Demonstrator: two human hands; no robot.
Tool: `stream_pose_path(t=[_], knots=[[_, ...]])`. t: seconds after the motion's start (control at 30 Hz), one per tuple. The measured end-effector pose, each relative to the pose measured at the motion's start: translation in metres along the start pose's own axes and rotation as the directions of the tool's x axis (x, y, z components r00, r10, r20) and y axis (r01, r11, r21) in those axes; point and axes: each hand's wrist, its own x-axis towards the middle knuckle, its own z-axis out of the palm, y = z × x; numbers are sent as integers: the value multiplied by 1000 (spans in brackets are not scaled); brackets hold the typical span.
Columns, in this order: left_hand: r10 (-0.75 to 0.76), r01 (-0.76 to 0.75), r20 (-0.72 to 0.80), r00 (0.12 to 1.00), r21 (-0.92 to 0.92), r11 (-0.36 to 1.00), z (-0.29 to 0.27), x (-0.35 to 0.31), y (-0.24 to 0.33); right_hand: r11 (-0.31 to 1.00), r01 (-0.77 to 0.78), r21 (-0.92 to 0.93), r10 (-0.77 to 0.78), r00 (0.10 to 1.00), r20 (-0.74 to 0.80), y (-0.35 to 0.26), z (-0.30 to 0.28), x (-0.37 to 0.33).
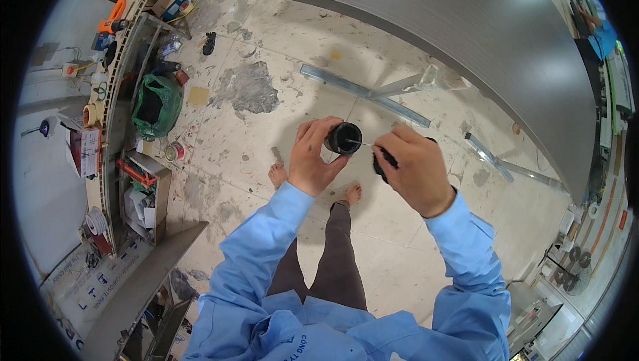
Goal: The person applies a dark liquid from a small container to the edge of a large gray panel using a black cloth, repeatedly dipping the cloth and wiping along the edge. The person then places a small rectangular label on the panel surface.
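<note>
My left hand (313,158) grips a short black cylinder (343,138), its round open end turned toward me. My right hand (413,167) is closed around a black-handled tool (384,161) whose thin metal shaft points left into the cylinder's rim. Both hands meet at chest height above the floor, light blue sleeves running down to the lower edge. My bare feet show below the hands.
A large grey panel (466,21) curves across the upper right. Metal rails (366,91) lie on the stained concrete floor beneath it. A cluttered shelf (113,128) with tools, boxes and a green bag (156,105) stands at the left. A grey board (143,281) leans at lower left.
</note>
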Motion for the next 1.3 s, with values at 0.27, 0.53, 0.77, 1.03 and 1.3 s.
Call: stream_pose_path(t=[0.27,0.53,0.77,1.03,1.3], knots=[[-21,23,35,999,-64,998,16,2,15,990,-105,99,108,994,-29,27,-9,-21],[-25,33,85,996,-94,995,29,6,30,990,-95,100,94,995,22,48,-8,-44],[4,5,116,993,-76,997,44,9,43,981,-132,146,141,988,-59,55,-24,-60],[17,-8,154,988,-57,998,57,13,54,992,-123,36,128,958,-256,65,-18,-71],[16,-9,150,989,-43,999,66,14,62,993,-107,-48,83,930,-358,69,-19,-83]])
